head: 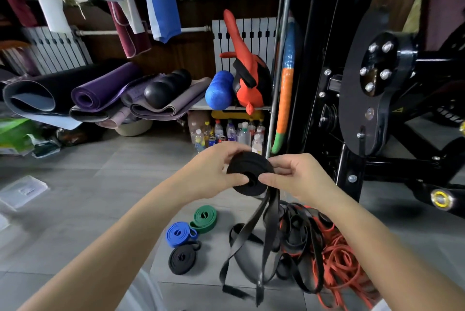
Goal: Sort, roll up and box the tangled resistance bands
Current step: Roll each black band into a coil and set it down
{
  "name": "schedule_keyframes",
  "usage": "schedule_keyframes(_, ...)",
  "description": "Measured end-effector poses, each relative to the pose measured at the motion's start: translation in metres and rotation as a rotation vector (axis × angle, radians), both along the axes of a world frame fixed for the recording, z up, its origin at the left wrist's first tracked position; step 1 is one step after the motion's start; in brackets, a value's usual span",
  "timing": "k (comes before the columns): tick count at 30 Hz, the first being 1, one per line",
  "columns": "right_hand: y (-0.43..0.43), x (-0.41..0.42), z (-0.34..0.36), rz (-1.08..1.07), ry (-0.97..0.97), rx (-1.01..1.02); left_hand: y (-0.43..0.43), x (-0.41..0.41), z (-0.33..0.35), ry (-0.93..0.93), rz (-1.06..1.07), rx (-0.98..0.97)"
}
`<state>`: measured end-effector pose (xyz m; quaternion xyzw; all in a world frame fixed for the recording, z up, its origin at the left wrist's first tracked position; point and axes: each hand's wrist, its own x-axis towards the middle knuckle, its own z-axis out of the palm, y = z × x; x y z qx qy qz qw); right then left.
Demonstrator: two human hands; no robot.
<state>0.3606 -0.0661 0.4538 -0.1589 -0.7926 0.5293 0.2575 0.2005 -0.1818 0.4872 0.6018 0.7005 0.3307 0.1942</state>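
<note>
- I see both hands raised at the middle of the view, meeting around a half-rolled black band (247, 164).
- My left hand (214, 172) grips the roll from its 9 o'clock side: the fingers curl over the top edge and the thumb presses on the face beside the centre hole.
- My right hand (297, 174) grips it from 3 o'clock, with the thumb on the face and the fingers wrapped behind the rim.
- The unrolled tail (268, 235) of that band hangs from the roll toward 6 o'clock in long, twisted black loops that reach the floor.
- At 5 o'clock from the roll, a tangled heap (309, 240) of black and red bands lies on the grey tiles, against the foot of the black machine frame (314, 58).
- At 7 o'clock from the roll, three finished coils lie on the floor: a green coil (203, 218) farthest from me, a blue coil (180, 234) touching it, and a black coil (182, 259) nearest, just beside the blue one.
- A clear plastic box (24, 191) sits on the floor at 9 o'clock, well apart from the coils.
- At 11 o'clock, rolled mats (100, 91) are stacked by the wall.
</note>
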Motion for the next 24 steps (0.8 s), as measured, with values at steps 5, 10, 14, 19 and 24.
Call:
schedule_keyframes(5,-0.008,-0.008,-0.005,-0.044,-0.017,-0.028,0.007,0.008,0.007,0.545,-0.098,-0.038)
schedule_keyframes(10,-0.011,0.001,-0.014,-0.068,0.094,-0.191,0.005,0.004,-0.005,0.24,0.022,0.133)
schedule_keyframes(14,-0.013,0.011,-0.021,-0.068,0.128,-0.221,0.003,0.007,-0.012,-0.069,0.089,0.257)
schedule_keyframes(19,-0.009,0.014,-0.016,-0.1,0.159,-0.119,0.005,0.016,-0.026,-0.483,0.144,0.358)
schedule_keyframes(24,-0.001,0.018,-0.014,-0.119,0.066,-0.055,0.004,0.023,-0.038,-0.63,0.101,0.241)
